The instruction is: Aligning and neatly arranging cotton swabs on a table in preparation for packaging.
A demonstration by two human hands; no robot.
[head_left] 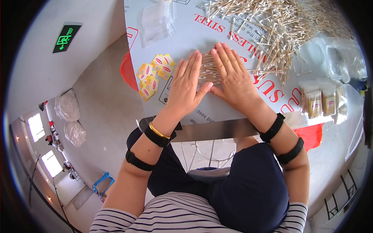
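A small batch of cotton swabs (208, 69) lies side by side on the table between my hands. My left hand (184, 84) rests flat along its left ends, fingers stretched out. Along the right ends lies my right hand (234, 80), also flat with straight fingers. The thumbs almost meet at the near side of the batch, and the palms hide part of the swabs. Several small yellow and white cards (155, 73) are scattered just left of my left hand. A large loose heap of cotton swabs (276, 37) spreads over the far right, beyond my right hand.
Clear flat plastic bags (157, 21) lie at the table's far left. Filled swab packets (320, 101) stand at the right edge, near a crumpled clear plastic bag (342, 58). The table's metal front edge (213, 130) runs just above my lap. Red material (129, 70) hangs beside the left edge.
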